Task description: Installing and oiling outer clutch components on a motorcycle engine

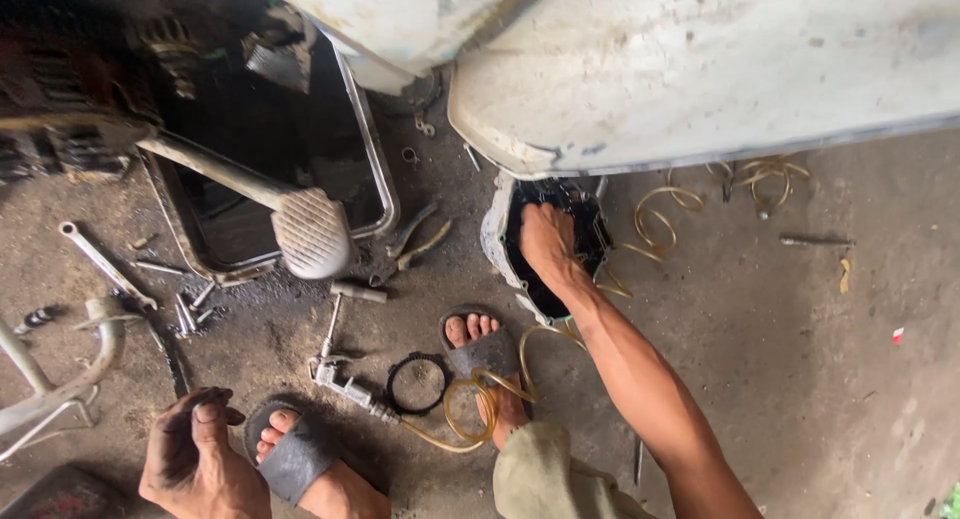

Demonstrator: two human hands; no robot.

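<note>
Right hand (545, 241) reached into dark engine cover (512, 241) lying on concrete floor (800, 359), just under edge of white body panel (700, 69). Fingers buried in cover's black interior; spread or pinching could not be told. Left hand (195, 459) hung loose at bottom left, grimy, fingers curled together, nothing held, partly cut off by frame edge. Yellow hose (470, 404) looped around sandalled foot (485, 349). Black ring gasket (417, 382) beside it. Spanner (105, 264) well apart at left. Ribbed pedal (312, 231) overlapped oil tray (375, 169).
</note>
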